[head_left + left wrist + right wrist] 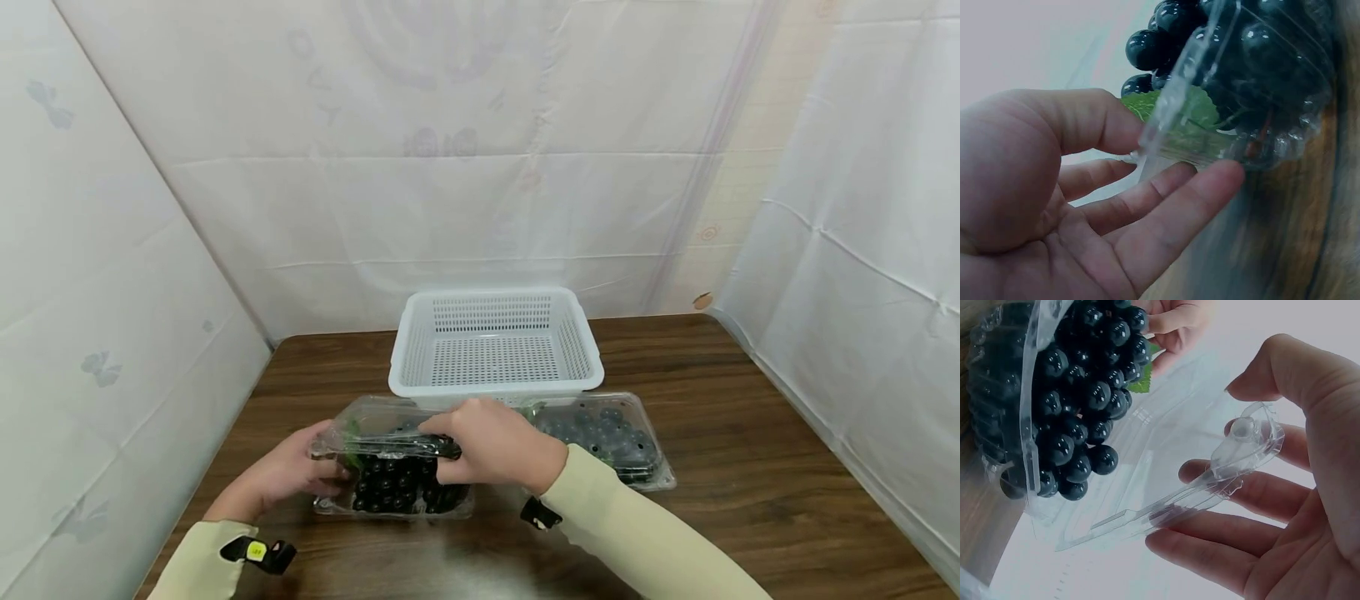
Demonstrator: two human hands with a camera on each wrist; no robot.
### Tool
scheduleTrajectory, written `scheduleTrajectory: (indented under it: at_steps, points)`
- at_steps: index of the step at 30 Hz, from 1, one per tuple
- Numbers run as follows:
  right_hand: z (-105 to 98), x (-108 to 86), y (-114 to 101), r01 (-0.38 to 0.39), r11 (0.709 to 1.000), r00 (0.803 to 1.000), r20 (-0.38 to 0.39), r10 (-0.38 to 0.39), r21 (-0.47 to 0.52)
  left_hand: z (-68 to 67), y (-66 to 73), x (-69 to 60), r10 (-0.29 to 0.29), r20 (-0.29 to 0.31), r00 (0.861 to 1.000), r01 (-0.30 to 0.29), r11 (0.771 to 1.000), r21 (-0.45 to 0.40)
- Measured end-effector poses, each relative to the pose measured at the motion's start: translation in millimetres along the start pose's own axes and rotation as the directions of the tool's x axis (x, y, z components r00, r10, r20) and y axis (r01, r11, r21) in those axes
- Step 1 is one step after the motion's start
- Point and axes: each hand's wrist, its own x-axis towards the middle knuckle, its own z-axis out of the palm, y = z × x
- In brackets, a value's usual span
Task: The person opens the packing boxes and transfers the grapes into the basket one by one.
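Cream sleeves [645,533] reach over the near edge of the wood-grain table [780,467]. On its far side sits my white basket [402,354]. Nearer, left of middle, lies the clear box [328,505], its long axis running left to right between my two hands. To the right, beyond my right wrist, is a second box [666,480] of dark fruit. The clear box's lid [375,410] is raised along the near side, so the gap faces me.

My right hand [495,446], the closer one to the second box, is at the lid's right end: its fingers [1216,534] curl round the lid's edge, partly open, thumb opposite; whether that thumb presses, I can't tell. My left hand [292,462] is at the box's left end, thumb against the rim and fingers [1179,212] loosely spread on the other side, a light hold as I judge it. Dark grapes [386,483] lie under the lid, just right of my left fingers. Beside them, at the left end, shows a green leaf [350,442].
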Motion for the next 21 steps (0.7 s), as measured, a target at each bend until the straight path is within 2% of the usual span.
scheduleTrajectory:
  at_steps: [6, 10, 12, 15, 17, 19, 21]
  points:
    - [-5.5, 8.2, 6.0, -0.023, 0.993, 1.000, 0.002, 0.023, 0.115, -12.3, 7.9, -0.1, -0.051, -0.025, 0.998, 0.053, 0.995, 0.085]
    - [-7.7, 13.1, 7.7, -0.060, 0.979, 0.998, -0.025, 0.066, 0.194, -19.8, 17.7, 2.9, -0.076, -0.032, 0.997, 0.080, 0.980, 0.180]
    - [-8.3, 15.7, 7.4, -0.085, 0.969, 0.995, -0.037, 0.096, 0.233, -22.8, 22.4, 5.1, -0.071, -0.041, 0.997, 0.080, 0.954, 0.289]
    - [-9.0, 20.1, 7.3, -0.140, 0.946, 0.987, -0.035, 0.157, 0.291, -28.5, 28.9, 10.1, -0.080, -0.061, 0.995, 0.099, 0.890, 0.446]
    - [-9.6, 22.6, 7.1, -0.181, 0.927, 0.979, -0.032, 0.202, 0.327, -32.0, 32.2, 13.7, -0.081, -0.065, 0.995, 0.103, 0.852, 0.513]
    - [-9.9, 25.1, 7.7, -0.211, 0.909, 0.971, -0.031, 0.238, 0.359, -35.6, 35.5, 15.9, -0.094, -0.067, 0.993, 0.115, 0.843, 0.526]
    - [-9.9, 27.6, 7.8, -0.228, 0.893, 0.964, -0.036, 0.262, 0.388, -38.7, 38.1, 16.8, -0.104, -0.066, 0.992, 0.123, 0.845, 0.520]
